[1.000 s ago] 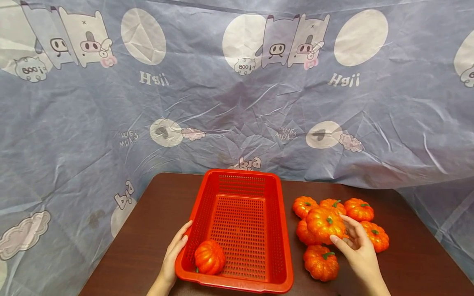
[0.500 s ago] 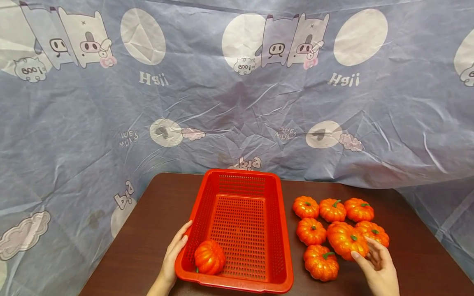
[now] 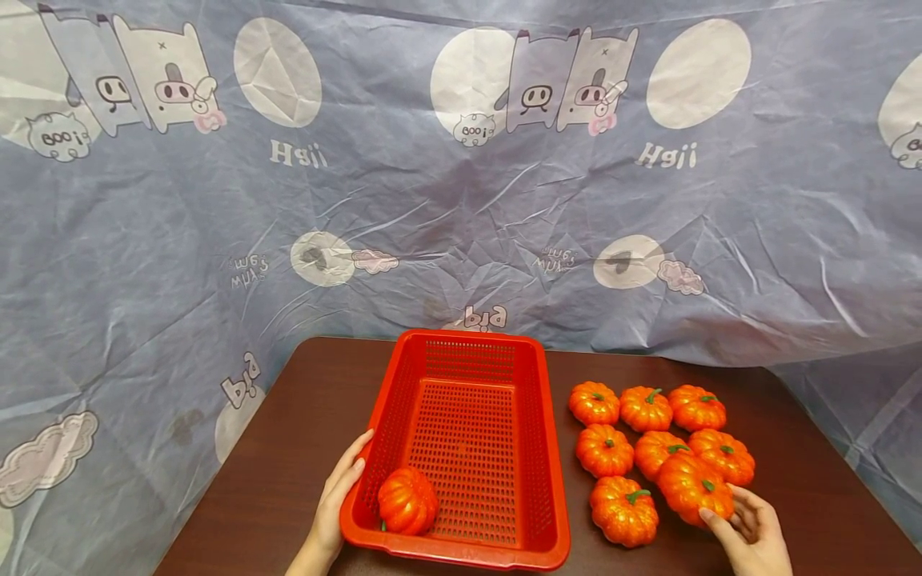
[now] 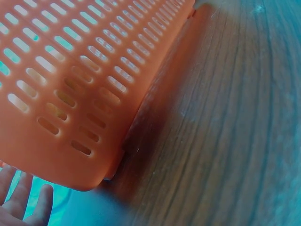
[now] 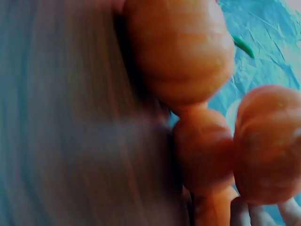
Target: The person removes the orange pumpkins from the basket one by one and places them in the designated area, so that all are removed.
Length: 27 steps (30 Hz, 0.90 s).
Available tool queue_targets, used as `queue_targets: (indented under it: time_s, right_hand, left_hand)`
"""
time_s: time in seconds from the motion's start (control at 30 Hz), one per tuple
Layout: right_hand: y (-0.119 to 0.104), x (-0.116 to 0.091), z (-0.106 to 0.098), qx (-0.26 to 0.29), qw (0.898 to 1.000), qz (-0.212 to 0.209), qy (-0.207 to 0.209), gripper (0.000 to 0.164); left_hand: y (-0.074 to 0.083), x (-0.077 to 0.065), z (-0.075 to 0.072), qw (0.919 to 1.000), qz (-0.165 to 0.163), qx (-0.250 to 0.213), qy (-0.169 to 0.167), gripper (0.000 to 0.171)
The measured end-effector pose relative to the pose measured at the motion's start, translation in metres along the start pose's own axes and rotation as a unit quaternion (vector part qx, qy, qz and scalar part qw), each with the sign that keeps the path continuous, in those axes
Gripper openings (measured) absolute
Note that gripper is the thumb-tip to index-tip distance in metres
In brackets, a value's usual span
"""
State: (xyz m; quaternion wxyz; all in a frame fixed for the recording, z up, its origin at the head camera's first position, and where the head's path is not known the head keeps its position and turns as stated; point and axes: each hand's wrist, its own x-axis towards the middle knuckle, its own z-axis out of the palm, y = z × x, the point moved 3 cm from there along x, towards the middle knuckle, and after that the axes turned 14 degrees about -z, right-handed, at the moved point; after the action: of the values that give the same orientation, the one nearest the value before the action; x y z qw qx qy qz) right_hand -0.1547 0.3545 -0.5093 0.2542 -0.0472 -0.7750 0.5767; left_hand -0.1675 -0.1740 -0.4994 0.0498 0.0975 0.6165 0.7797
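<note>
My right hand [image 3: 756,536] pinches a small glossy orange pumpkin [image 3: 691,488] with a green stem, thumb on the near side and fingers behind. The held pumpkin overlaps a middle pumpkin [image 3: 657,452] in the head view. In the right wrist view, the fingertips [image 5: 256,216] show under the held pumpkin [image 5: 270,146]. My left hand [image 3: 334,500] lies with fairly straight fingers against the left side of a red perforated plastic basket [image 3: 461,552], near its front corner. One pumpkin [image 3: 408,502] rests on its side in the basket's front left corner.
More pumpkins stand in rows right of the basket, with a back-row pumpkin [image 3: 594,403] and a front pumpkin [image 3: 623,512] at the left end. All are on a dark brown wooden table [image 3: 288,448]. A grey-blue patterned cloth [image 3: 446,200] hangs behind it.
My right hand has carried its pumpkin right and toward the front of the table, uncovering the pumpkins behind. My left hand and the basket have stayed in place.
</note>
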Motion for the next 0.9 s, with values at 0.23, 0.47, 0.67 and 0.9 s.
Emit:
queue_targets:
  time_s: [0.23, 0.47, 0.67, 0.9]
  right_hand:
    - [0.007, 0.002, -0.007, 0.029, 0.994, -0.078, -0.069, 0.056]
    - [0.017, 0.003, -0.014, -0.061, 0.984, -0.117, -0.120, 0.059]
    - [0.029, 0.002, -0.017, -0.051, 0.981, -0.104, -0.156, 0.063]
    - [0.037, 0.000, -0.015, -0.042, 0.972, -0.124, -0.193, 0.063]
  left_hand:
    - [0.000, 0.000, 0.000, 1.0000, 0.002, 0.000, 0.000, 0.045]
    - [0.000, 0.000, 0.000, 1.0000, 0.004, -0.001, 0.000, 0.045]
    - [0.001, 0.000, 0.000, 1.0000, 0.003, -0.001, 0.003, 0.045]
    - [0.001, -0.001, -0.001, 1.0000, -0.001, 0.003, -0.003, 0.046]
